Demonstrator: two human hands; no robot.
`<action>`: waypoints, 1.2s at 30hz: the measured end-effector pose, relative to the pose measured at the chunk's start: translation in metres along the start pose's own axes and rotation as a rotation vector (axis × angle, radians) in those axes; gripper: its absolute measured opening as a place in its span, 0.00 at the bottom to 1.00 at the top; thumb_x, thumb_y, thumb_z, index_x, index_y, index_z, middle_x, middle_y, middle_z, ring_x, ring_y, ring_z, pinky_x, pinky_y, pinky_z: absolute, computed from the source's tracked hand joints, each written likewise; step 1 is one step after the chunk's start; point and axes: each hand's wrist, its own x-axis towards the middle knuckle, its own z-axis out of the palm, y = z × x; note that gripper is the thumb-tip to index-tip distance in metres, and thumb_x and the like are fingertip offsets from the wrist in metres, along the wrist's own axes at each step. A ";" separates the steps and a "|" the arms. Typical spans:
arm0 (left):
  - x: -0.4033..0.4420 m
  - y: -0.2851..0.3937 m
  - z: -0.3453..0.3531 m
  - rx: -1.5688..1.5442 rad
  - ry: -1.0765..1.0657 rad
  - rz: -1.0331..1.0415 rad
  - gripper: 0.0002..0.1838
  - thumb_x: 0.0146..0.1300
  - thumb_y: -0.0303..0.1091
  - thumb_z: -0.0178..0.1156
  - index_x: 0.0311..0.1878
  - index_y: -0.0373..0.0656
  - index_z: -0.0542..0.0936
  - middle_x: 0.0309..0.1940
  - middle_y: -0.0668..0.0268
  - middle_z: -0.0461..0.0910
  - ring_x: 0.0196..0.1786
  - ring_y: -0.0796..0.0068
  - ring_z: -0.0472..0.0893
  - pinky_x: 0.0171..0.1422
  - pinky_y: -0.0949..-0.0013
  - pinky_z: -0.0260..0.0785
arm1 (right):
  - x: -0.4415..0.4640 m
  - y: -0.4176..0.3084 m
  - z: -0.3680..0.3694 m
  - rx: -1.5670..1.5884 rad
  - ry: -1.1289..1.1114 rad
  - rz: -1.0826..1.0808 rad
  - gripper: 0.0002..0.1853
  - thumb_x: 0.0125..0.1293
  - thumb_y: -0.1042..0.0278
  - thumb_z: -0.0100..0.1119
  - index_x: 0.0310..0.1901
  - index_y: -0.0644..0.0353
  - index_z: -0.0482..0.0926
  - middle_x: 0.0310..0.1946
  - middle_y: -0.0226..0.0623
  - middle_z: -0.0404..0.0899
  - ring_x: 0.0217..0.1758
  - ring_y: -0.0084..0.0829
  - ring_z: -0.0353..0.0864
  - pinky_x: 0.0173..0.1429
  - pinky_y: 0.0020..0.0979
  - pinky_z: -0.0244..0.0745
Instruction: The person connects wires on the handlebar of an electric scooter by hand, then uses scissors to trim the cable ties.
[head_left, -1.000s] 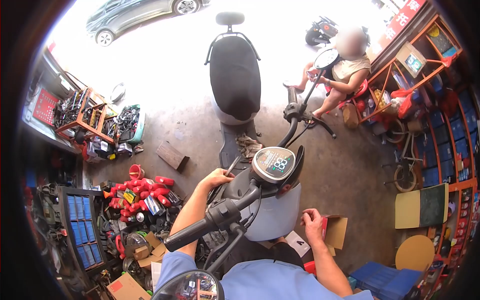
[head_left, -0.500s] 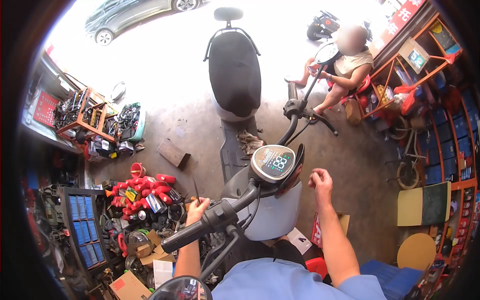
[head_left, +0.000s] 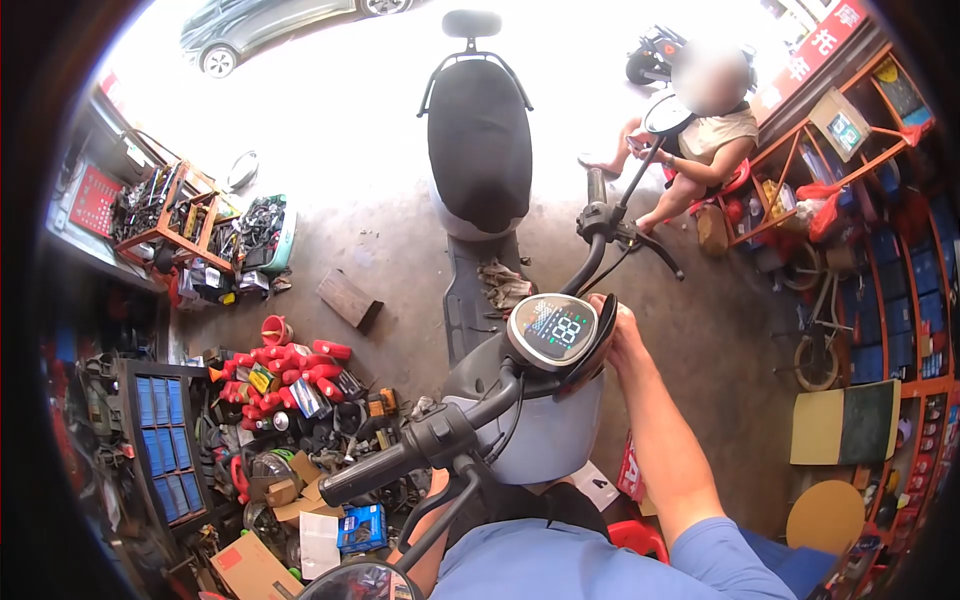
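We had a scooter (head_left: 478, 375) right in front of us, its handlebar (head_left: 497, 395) near and its black seat (head_left: 480, 150) toward the bright opening. Our right hand (head_left: 622, 340) was up beside the lit display (head_left: 560, 330), fingers bent at the edge of the dark cover (head_left: 597, 350) next to it; we could not tell whether they gripped that edge or only touched it. Our left forearm (head_left: 430, 565) reached up under the rubber grip (head_left: 365, 480), but the left hand was hidden, so we could not tell whether it was wide, narrow or holding anything. A crumpled rag (head_left: 503, 285) lay on the footboard (head_left: 463, 300). To our left, red bottles (head_left: 285, 375) lay heaped near a wooden block (head_left: 347, 300), and a blue box (head_left: 362, 528) lay beside a white sheet (head_left: 319, 545). Farther off to the right, another person (head_left: 715, 140) sat on a red seat (head_left: 738, 180).
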 end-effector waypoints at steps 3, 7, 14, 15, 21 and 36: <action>0.002 -0.002 0.001 -0.027 -0.023 -0.001 0.15 0.60 0.44 0.62 0.22 0.51 0.73 0.19 0.80 0.64 0.22 0.87 0.63 0.25 0.78 0.53 | 0.000 -0.004 0.010 -0.017 0.014 0.001 0.07 0.61 0.72 0.64 0.36 0.61 0.75 0.23 0.26 0.73 0.23 0.19 0.72 0.26 0.21 0.69; 0.005 -0.002 0.001 -0.060 -0.053 0.000 0.15 0.60 0.43 0.63 0.22 0.50 0.72 0.18 0.80 0.64 0.21 0.88 0.63 0.25 0.78 0.52 | 0.012 0.004 -0.003 -0.040 -0.098 0.011 0.07 0.62 0.69 0.64 0.34 0.61 0.75 0.22 0.24 0.72 0.23 0.19 0.71 0.26 0.20 0.68; 0.011 -0.002 -0.004 -0.115 -0.108 0.003 0.15 0.60 0.43 0.63 0.22 0.50 0.72 0.18 0.80 0.64 0.21 0.88 0.63 0.25 0.79 0.52 | 0.008 0.009 0.000 0.044 -0.140 -0.016 0.12 0.63 0.63 0.64 0.32 0.61 0.74 0.24 0.27 0.74 0.24 0.19 0.72 0.27 0.20 0.69; 0.012 -0.003 -0.005 -0.122 -0.116 0.003 0.15 0.59 0.43 0.63 0.22 0.50 0.72 0.18 0.80 0.64 0.21 0.88 0.63 0.25 0.79 0.52 | 0.008 0.009 0.001 0.085 -0.190 -0.016 0.12 0.63 0.63 0.65 0.32 0.61 0.74 0.24 0.27 0.74 0.24 0.19 0.72 0.28 0.21 0.69; 0.017 -0.004 -0.010 -0.164 -0.173 0.003 0.14 0.59 0.43 0.63 0.22 0.50 0.72 0.18 0.80 0.63 0.21 0.88 0.63 0.24 0.79 0.52 | 0.009 0.013 0.002 0.114 -0.087 -0.011 0.11 0.62 0.65 0.65 0.33 0.60 0.74 0.25 0.28 0.74 0.25 0.19 0.73 0.29 0.22 0.71; 0.019 -0.009 -0.019 -0.288 -0.289 0.016 0.14 0.58 0.43 0.64 0.22 0.49 0.72 0.17 0.80 0.63 0.20 0.88 0.63 0.23 0.79 0.52 | 0.013 0.019 -0.008 0.201 -0.097 -0.016 0.12 0.63 0.68 0.63 0.44 0.61 0.73 0.33 0.36 0.80 0.32 0.27 0.80 0.36 0.27 0.79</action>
